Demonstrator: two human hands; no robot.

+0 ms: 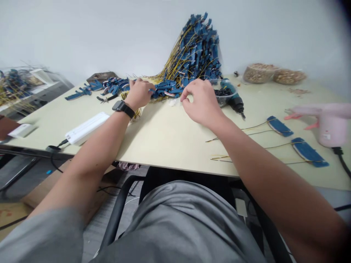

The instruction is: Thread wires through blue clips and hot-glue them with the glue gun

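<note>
A grey T-shirt [175,223] fills the lower frame, and the bare forearms [255,160] run forward from it to the tabletop [164,146]. The left hand [139,94], a black wristwatch [123,108] on its wrist, rests its fingertips on a tangle of blue connector strips with yellow wires [166,89]; whether they grip it cannot be determined. The right hand [199,102] stands apart, fingers curled and open, empty, just beside the tangle. The tangle spreads along the tabletop and heaps against the wall [109,33]. Behind the right hand sit a clear bowl of dark parts [224,93] and a teal cordless rotary tool [236,100]. Long blue strips [308,152] lie to the right, near a blurred pink appliance [331,124]; a white power strip [86,128] lies left.
</note>
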